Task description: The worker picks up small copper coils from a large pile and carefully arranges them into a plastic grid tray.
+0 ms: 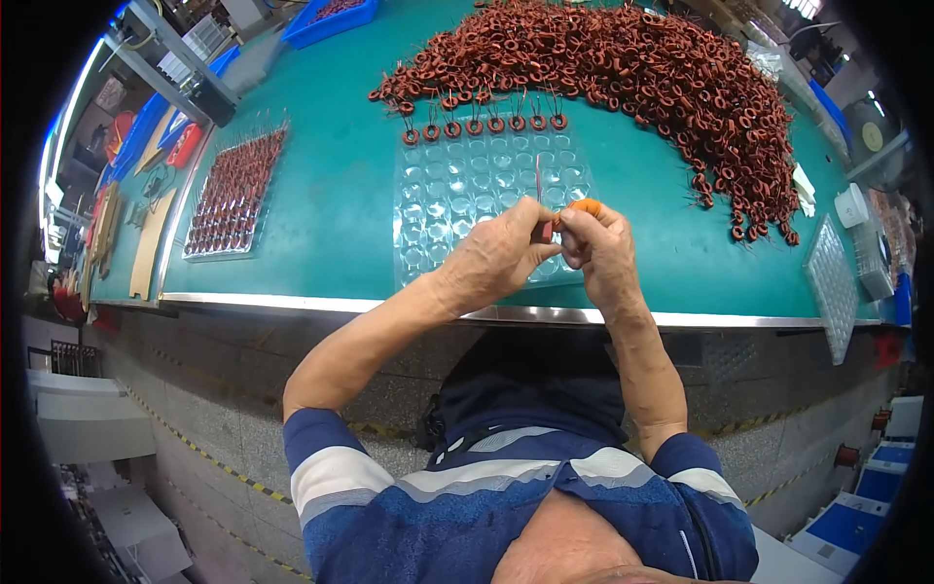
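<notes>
My left hand (501,248) and my right hand (603,248) meet over the near part of a clear plastic tray (413,209) with round pockets. The fingers of both hands are closed on one small reddish-brown wire coil (547,230), mostly hidden by them. A thin straight lead (538,177) sticks up from it. One finger of my right hand wears an orange finger cot (586,206). Along the tray's far edge stands a row of ring-shaped coils (474,127) with their leads pointing away from me.
A large heap of coils (603,63) spreads over the table's far and right side. At left lies a filled tray (233,195). A blue bin (331,21) is at far left. Another clear tray (832,287) overhangs the right front edge of the green table (331,175).
</notes>
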`<state>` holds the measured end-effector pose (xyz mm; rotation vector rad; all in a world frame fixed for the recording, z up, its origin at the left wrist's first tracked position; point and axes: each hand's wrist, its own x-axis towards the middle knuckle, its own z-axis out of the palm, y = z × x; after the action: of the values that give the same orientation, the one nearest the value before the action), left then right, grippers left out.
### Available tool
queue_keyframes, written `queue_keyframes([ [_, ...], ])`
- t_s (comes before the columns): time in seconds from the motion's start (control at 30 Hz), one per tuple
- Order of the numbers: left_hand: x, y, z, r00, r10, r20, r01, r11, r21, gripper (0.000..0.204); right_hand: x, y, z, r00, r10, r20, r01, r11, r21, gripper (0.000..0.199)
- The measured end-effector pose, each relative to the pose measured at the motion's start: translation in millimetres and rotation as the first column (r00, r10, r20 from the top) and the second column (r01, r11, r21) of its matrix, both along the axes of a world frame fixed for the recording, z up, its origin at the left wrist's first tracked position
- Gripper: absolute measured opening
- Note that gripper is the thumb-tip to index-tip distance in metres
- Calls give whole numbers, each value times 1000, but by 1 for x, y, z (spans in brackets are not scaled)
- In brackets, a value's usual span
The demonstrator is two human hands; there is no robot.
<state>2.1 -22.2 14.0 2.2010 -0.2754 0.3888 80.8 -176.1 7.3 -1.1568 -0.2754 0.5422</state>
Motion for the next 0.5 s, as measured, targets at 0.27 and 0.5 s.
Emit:
queue_keyframes([
  [0.27, 6, 24, -6, 929, -284, 237, 11, 661, 750, 13, 6, -7, -8, 978, 202, 47, -175, 926, -334, 19],
  [0.5, -6, 12, -8, 986, 86, -145, -67, 989, 129, 21, -10, 2, -15, 964, 32, 265, 47, 957, -287, 18],
])
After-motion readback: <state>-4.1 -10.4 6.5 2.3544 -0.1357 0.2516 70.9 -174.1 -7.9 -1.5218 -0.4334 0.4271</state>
